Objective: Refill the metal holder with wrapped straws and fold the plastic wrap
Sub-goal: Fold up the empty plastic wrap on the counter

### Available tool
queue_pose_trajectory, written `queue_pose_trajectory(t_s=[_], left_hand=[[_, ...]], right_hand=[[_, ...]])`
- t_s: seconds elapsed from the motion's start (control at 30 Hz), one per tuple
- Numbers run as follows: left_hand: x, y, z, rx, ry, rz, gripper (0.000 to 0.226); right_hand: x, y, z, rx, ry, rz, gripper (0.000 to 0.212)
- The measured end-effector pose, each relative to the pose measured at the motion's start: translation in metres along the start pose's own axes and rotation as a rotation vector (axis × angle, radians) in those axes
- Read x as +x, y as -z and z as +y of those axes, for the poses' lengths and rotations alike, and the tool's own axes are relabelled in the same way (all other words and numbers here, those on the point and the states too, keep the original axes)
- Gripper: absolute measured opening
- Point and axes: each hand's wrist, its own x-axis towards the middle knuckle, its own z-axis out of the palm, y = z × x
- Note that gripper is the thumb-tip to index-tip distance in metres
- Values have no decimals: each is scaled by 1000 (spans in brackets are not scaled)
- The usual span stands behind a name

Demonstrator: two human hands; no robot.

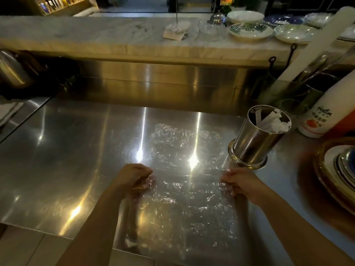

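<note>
- The clear plastic wrap lies spread flat on the steel table, reaching to its near edge.
- The left hand pinches the wrap's left edge in its grip; the right hand pinches the right edge.
- Just beyond the right hand stands the metal holder, with wrapped straws inside.
- Further right, a white bottle.
- Farthest, plates on the marble ledge.

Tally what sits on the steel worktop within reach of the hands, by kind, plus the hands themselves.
Metal holder with wrapped straws: 1
Plastic wrap sheet: 1
White bottle: 1
Hands on the wrap, left hand and right hand: 2
Total: 5
</note>
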Motion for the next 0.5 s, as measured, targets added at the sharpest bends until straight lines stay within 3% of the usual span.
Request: queue_pose_trajectory(t_s=[0.1, 0.27, 0.4, 0.5], left_hand=[[-3, -2, 0, -73, 9, -18, 6], [-2, 3, -1, -112, -41, -130, 25], [-3, 1, 0, -145, -96, -101, 32], [-3, -3, 3, -180, -125, -86, 37]], right_hand=[[1, 3, 1, 61, 34, 2, 10], [3, 21, 5, 182, 18, -102, 22], [7, 27, 4, 285, 8, -126, 22], [9, 27, 1, 328, 15, -97, 34]])
